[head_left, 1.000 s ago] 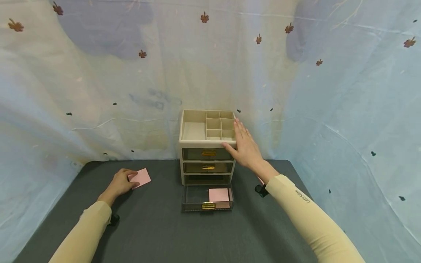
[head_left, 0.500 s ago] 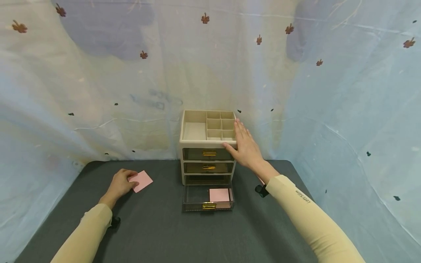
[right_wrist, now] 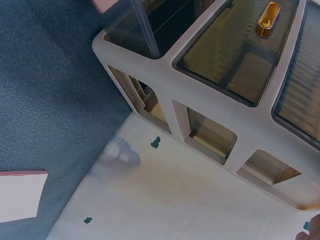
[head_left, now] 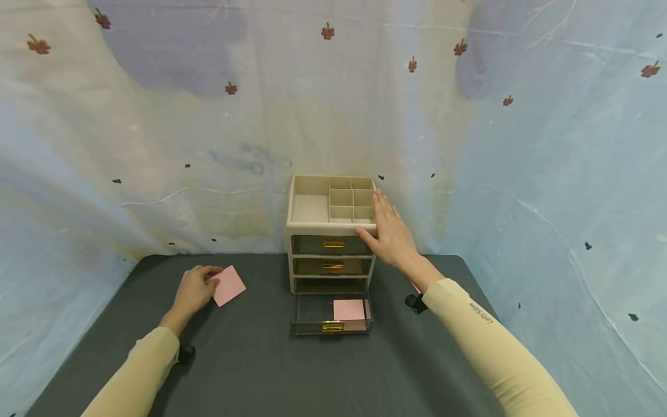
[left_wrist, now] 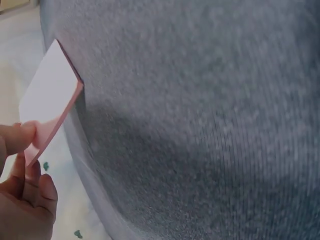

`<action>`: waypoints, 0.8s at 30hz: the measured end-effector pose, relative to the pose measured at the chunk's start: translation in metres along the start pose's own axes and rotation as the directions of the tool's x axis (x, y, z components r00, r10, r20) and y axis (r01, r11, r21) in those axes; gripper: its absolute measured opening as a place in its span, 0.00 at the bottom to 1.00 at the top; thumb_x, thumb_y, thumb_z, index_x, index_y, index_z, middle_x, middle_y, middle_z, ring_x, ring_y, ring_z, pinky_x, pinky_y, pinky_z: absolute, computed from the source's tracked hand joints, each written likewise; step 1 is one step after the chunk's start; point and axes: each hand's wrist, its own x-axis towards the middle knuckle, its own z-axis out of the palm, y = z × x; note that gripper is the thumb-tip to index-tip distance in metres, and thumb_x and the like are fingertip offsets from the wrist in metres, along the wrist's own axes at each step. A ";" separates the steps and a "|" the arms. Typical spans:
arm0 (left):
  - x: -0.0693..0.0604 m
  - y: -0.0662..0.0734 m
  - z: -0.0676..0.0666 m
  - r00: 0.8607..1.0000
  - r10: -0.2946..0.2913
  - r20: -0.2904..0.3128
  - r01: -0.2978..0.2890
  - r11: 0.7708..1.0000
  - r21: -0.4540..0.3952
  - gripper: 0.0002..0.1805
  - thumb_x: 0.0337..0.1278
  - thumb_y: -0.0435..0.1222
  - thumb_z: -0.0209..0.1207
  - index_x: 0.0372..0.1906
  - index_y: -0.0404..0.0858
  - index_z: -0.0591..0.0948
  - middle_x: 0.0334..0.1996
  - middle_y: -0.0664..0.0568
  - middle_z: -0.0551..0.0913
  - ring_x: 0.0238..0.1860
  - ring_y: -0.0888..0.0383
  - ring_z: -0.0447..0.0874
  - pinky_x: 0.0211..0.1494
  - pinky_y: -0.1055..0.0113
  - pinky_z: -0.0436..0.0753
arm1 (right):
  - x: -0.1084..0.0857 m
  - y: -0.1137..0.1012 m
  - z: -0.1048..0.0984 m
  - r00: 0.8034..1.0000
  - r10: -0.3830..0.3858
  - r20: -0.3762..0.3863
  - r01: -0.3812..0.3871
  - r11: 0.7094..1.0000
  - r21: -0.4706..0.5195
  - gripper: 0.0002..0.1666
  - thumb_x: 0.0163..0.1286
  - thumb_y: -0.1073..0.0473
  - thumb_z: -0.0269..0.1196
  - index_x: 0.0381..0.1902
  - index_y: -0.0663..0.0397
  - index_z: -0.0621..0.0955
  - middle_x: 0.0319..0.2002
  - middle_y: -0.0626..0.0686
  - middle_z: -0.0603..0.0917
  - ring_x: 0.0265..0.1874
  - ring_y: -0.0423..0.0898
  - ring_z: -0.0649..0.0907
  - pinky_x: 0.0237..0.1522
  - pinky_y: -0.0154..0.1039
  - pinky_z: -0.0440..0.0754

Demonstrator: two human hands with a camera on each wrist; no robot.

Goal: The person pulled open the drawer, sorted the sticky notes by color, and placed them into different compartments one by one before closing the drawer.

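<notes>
A pink sticky-note pad (head_left: 230, 286) is pinched by its near-left edge between the thumb and fingers of my left hand (head_left: 193, 288). In the left wrist view the pad (left_wrist: 52, 92) stands tilted, its thickness showing along one side. My right hand (head_left: 392, 234) rests with straight fingers along the right side of a cream drawer organizer (head_left: 331, 227), thumb at its front top edge. The organizer's clear bottom drawer (head_left: 312, 328) is pulled out. Another pink pad (head_left: 349, 310) lies in that drawer's right part.
Two upper drawers with gold handles (head_left: 333, 244) are closed. The organizer's top tray (head_left: 311, 207) has several compartments. One more pink pad (right_wrist: 20, 197) lies on the dark tabletop (head_left: 333, 376) to the right, mostly behind my right forearm. A patterned curtain (head_left: 250, 127) hangs behind.
My left hand has shifted slightly right with the pad, which has turned a little in its grip. The right hand keeps its place on the organizer.
</notes>
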 end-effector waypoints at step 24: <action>-0.019 0.030 0.001 0.994 0.041 -0.105 -0.052 0.994 -0.099 0.12 0.76 0.27 0.55 0.52 0.37 0.88 0.48 0.39 0.83 0.40 0.47 0.79 0.36 0.58 0.75 | 0.000 0.001 0.000 1.000 0.002 -0.001 -0.002 1.000 0.009 0.58 0.79 0.28 0.49 0.85 0.56 0.37 0.85 0.53 0.37 0.84 0.53 0.44 0.83 0.53 0.45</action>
